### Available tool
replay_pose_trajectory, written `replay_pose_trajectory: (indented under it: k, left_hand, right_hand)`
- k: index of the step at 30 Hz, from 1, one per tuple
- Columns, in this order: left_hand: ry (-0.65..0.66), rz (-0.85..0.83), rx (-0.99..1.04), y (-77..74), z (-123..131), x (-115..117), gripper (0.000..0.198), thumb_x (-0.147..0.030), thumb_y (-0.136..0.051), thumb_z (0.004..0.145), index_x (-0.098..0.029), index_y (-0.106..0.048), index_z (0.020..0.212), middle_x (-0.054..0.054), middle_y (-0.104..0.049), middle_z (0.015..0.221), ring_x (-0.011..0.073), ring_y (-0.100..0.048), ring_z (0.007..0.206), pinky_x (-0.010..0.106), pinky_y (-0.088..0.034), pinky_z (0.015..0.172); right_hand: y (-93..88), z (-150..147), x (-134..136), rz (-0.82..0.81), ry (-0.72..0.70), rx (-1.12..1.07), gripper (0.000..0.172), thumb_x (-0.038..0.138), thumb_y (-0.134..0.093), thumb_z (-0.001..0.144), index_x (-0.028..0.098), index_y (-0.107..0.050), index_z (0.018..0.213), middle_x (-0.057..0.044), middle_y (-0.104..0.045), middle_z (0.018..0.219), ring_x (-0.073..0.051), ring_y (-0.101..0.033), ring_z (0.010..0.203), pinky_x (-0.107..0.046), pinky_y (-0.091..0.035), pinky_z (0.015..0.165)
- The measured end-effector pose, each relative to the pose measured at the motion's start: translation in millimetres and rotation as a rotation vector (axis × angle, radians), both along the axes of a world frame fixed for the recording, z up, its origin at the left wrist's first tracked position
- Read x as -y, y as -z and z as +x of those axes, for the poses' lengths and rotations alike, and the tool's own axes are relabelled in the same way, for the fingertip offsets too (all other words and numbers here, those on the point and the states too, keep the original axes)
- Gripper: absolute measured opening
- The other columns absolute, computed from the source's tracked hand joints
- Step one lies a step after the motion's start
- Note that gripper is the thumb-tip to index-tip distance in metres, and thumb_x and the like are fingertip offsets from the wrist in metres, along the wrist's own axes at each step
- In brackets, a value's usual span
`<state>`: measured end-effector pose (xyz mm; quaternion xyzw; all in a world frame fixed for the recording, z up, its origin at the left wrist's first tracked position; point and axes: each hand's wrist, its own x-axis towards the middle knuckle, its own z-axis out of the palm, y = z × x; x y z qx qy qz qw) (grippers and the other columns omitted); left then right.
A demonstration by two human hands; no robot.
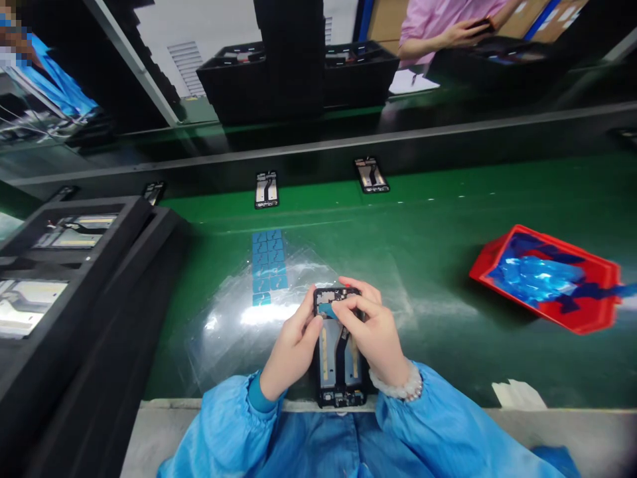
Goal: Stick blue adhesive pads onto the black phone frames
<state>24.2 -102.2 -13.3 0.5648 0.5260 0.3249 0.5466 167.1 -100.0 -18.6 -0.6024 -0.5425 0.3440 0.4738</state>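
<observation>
An opened phone [329, 372], its inner parts and a black flex cable showing, rests upright in front of me at the table's near edge. My left hand [292, 348] grips the phone's upper left side, its thumb at the inner edge. My right hand [381, 335] is closed at the upper right, thumb and index finger pinching a small blue sticker [326, 309] against the top part of the phone. Whether the sticker is fully down on the phone, I cannot tell. Beyond my left hand lies a clear sheet with rows of blue stickers [269, 255].
To the right sits a red bin [594, 302] holding crumpled blue film. Black foam trays [127, 255] with phone parts are stacked at left. More opened phones [267, 190] lie along the far ledge of the green surface [438, 265]. Another person's hand [462, 33] shows across the line.
</observation>
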Motion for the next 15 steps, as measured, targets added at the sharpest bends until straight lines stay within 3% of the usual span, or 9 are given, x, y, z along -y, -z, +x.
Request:
replay_pose_trajectory:
  k: [11, 15]
  left_hand:
    - [-0.014, -0.048, 0.044, 1.6, -1.4, 0.1, 0.055, -0.024, -0.043, 0.085, -0.017, -0.033, 0.139, 0.003, -0.043, 0.141, 0.0185, -0.036, 0.132, 0.032, -0.029, 0.11]
    - [-0.022, -0.062, 0.064, -0.3, -0.9, 0.9, 0.055, -0.022, -0.043, 0.086, -0.017, -0.033, 0.14, 0.004, -0.05, 0.136, 0.0191, -0.039, 0.13, 0.034, -0.033, 0.108]
  right_hand:
    - [-1.1, 0.0, -0.2, -0.009, -0.032, -0.02, 0.02, 0.027, -0.06, 0.075, 0.022, -0.063, 0.057, -0.008, -0.063, 0.105, -0.026, -0.051, 0.107, -0.044, -0.039, 0.091]
    - [-0.5, -0.6, 0.1, -0.004, -0.024, -0.033, 0.02, 0.027, -0.06, 0.075, 0.022, -0.063, 0.056, -0.008, -0.063, 0.103, -0.025, -0.052, 0.105, -0.044, -0.039, 0.091]
